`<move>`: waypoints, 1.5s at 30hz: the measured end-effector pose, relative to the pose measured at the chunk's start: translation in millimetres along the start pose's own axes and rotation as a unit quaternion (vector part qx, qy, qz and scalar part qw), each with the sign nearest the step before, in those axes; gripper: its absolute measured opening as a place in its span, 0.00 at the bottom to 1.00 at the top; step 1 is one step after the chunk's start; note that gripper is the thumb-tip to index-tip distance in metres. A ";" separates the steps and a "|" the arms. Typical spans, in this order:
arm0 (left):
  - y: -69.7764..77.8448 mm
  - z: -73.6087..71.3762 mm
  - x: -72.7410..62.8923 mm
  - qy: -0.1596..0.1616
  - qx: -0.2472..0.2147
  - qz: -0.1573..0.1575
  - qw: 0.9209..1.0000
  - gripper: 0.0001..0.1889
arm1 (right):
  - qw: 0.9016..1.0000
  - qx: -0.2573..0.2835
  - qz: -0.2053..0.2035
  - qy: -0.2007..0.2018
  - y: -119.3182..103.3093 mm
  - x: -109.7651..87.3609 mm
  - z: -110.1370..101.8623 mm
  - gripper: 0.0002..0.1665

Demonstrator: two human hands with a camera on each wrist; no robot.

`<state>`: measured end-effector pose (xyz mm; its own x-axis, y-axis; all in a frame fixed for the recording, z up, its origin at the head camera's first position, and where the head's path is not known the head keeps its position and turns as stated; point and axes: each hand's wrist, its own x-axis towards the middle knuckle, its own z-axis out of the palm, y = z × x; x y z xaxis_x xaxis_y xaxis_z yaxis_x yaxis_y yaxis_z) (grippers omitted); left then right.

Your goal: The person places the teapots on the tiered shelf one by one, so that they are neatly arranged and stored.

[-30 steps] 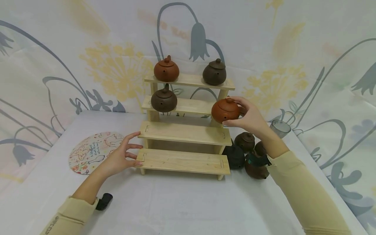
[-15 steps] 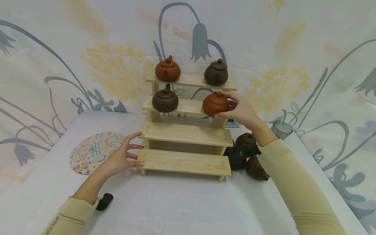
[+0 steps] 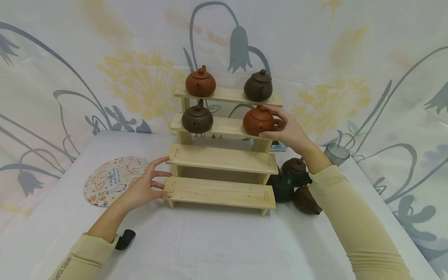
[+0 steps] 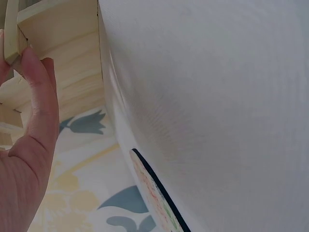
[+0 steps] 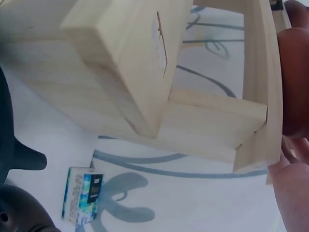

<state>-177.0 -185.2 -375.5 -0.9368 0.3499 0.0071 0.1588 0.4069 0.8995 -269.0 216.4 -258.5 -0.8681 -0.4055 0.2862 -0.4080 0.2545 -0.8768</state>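
The wooden stepped display stand (image 3: 224,157) stands on the white tablecloth. My right hand (image 3: 288,130) grips a reddish-brown clay teapot (image 3: 257,121) from its right side, fingers at the lid and thumb low on the body. That teapot sits at the right end of the second board from the top; in the right wrist view the teapot (image 5: 295,82) shows right against the board. A dark brown teapot (image 3: 197,119) shares this board at the left. My left hand (image 3: 141,190) holds the left ends of the two lower boards; in the left wrist view its fingers pinch a board end (image 4: 13,36).
The top board carries a reddish teapot (image 3: 200,83) and a dark teapot (image 3: 258,87). Several dark teapots (image 3: 294,168) crowd the table right of the stand, near a drinking glass (image 3: 336,154) and a small printed box (image 3: 278,146). A round patterned mat (image 3: 112,182) lies left.
My right hand has carried the reddish-brown teapot left and onto the second board from the top. My left hand has stayed on the stand.
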 end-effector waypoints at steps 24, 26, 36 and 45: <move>0.4 -2.3 -2.3 -0.001 0.007 0.005 1.000 0.52 | 0.998 0.014 -0.023 0.055 9.3 -72.5 -24.6 0.31; 0.1 -2.2 -2.0 -0.001 0.008 0.006 1.000 0.52 | 0.998 0.012 -0.020 0.057 10.9 -80.0 -25.9 0.30; -0.2 -1.7 0.4 0.001 0.016 0.006 1.000 0.53 | 0.997 -0.030 0.012 0.075 25.8 -115.9 -30.4 0.28; -0.9 -1.2 0.8 -0.003 0.017 0.008 1.000 0.52 | 0.995 0.003 0.025 0.096 40.3 -150.9 -28.2 0.27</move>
<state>-178.2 -186.3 -375.8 -0.9321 0.3618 0.0189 0.1844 0.4289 0.8843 -162.5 312.5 -326.2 -0.9253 -0.2176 0.3105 -0.3621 0.2648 -0.8937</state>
